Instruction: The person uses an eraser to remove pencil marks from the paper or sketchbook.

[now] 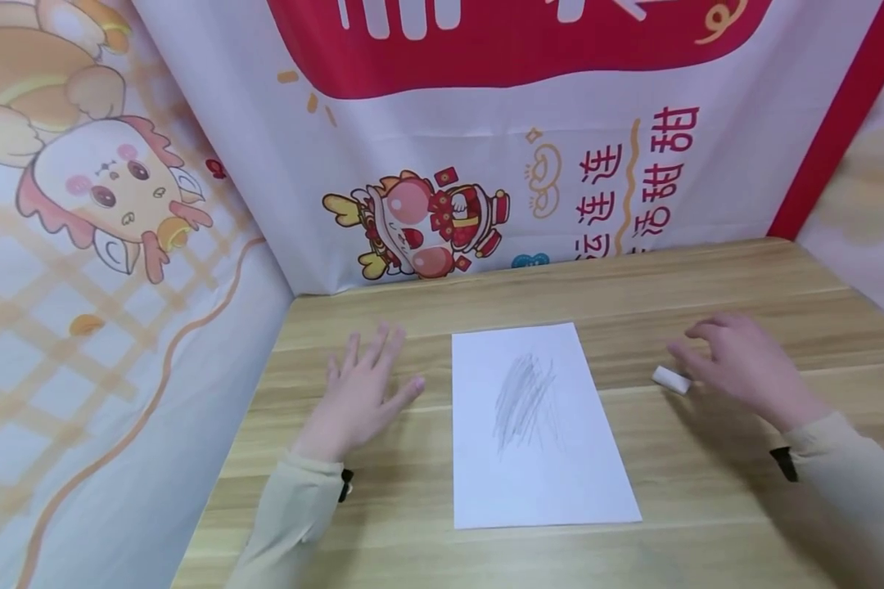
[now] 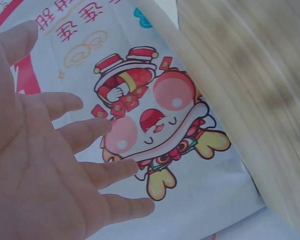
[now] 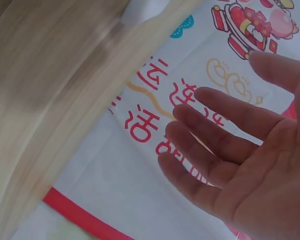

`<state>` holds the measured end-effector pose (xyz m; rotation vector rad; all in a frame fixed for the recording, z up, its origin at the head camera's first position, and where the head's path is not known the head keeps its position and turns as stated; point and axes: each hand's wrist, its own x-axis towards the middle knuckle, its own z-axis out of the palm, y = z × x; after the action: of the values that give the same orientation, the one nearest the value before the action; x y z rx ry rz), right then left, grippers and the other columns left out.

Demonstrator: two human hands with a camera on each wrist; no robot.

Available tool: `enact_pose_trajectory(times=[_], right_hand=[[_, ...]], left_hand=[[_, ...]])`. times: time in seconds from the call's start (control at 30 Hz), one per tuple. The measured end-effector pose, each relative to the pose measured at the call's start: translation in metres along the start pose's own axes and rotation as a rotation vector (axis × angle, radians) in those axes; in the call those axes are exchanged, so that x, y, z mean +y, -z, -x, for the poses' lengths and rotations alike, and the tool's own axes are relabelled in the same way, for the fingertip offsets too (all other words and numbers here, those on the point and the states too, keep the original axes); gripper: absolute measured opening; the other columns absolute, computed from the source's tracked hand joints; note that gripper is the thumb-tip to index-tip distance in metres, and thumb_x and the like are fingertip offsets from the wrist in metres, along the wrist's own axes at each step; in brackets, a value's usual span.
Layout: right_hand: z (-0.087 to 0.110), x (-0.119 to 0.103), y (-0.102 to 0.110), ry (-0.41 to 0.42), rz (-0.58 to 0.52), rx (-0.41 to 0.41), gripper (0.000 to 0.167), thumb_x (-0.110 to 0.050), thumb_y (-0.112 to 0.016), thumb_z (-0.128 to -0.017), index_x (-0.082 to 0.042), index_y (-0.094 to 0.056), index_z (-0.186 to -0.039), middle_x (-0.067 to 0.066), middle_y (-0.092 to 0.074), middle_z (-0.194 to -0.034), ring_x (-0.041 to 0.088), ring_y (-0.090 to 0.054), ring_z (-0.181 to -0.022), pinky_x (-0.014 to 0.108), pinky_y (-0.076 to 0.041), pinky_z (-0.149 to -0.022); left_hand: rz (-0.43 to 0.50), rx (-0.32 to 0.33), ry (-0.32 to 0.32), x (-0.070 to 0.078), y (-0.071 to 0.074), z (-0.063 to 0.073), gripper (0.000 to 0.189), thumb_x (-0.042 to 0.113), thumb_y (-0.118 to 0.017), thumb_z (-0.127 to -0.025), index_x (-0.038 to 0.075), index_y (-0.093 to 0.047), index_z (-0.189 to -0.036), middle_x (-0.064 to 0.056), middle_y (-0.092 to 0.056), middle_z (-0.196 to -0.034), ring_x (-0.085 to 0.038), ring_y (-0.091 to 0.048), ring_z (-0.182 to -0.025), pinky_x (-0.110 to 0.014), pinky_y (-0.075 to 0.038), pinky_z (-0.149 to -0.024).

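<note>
A white sheet of paper (image 1: pixel 545 491) lies on the wooden table, with grey pencil-like scribbles (image 1: pixel 523 401) across its upper middle. To the right of it is a small white block that looks like an eraser (image 1: pixel 671 380). My right hand (image 1: pixel 744 364) hovers just beside this block, fingers loosely bent; in the right wrist view the same hand (image 3: pixel 255 160) holds nothing. Left of the paper, my left hand (image 1: pixel 357 401) is spread with palm down and does not touch the sheet. The left wrist view shows its palm (image 2: pixel 45 165) bare and its fingers apart.
The wooden tabletop (image 1: pixel 383 540) extends around the paper. Behind it hangs a white and red printed cloth (image 1: pixel 449 131) with a cartoon dragon and characters. A patterned cloth (image 1: pixel 214 393) hangs along the left edge, and pale cloth (image 1: pixel 865 188) covers the right side.
</note>
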<state>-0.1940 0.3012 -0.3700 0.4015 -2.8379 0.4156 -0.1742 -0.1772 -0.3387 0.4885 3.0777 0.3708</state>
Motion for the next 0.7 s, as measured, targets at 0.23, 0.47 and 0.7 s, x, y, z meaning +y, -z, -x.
enact_pose_trajectory(times=[0.23, 0.47, 0.7], right_hand=[[0.002, -0.003, -0.007, -0.012, -0.012, -0.104, 0.042, -0.030, -0.074, -0.088, 0.008, -0.071, -0.105, 0.030, -0.064, -0.106, 0.046, -0.059, -0.098, 0.063, -0.047, -0.080], [-0.001, 0.000, -0.015, -0.020, -0.001, -0.227, 0.030, -0.030, -0.074, -0.087, 0.000, -0.071, -0.088, 0.012, -0.065, -0.079, 0.026, -0.060, -0.068, 0.046, -0.050, -0.057], [-0.003, 0.002, -0.021, -0.039, -0.018, -0.277, 0.017, -0.019, -0.075, -0.085, -0.010, -0.065, -0.075, -0.001, -0.048, -0.063, 0.015, -0.043, -0.054, 0.032, -0.036, -0.047]], left_hand=[[-0.006, 0.008, -0.038, 0.009, -0.007, 0.006, 0.083, 0.074, -0.029, -0.093, 0.028, -0.007, -0.160, -0.004, -0.002, -0.163, -0.042, 0.007, -0.145, -0.070, 0.003, -0.106], [-0.026, -0.014, -0.067, 0.020, -0.017, 0.007, 0.089, 0.078, -0.033, -0.089, 0.027, -0.013, -0.160, -0.003, -0.006, -0.163, -0.041, -0.002, -0.146, -0.068, -0.004, -0.108], [-0.055, -0.067, -0.097, 0.030, -0.028, 0.007, 0.098, 0.079, -0.050, -0.082, 0.027, -0.019, -0.159, -0.002, -0.011, -0.163, -0.043, -0.009, -0.145, -0.066, -0.009, -0.109]])
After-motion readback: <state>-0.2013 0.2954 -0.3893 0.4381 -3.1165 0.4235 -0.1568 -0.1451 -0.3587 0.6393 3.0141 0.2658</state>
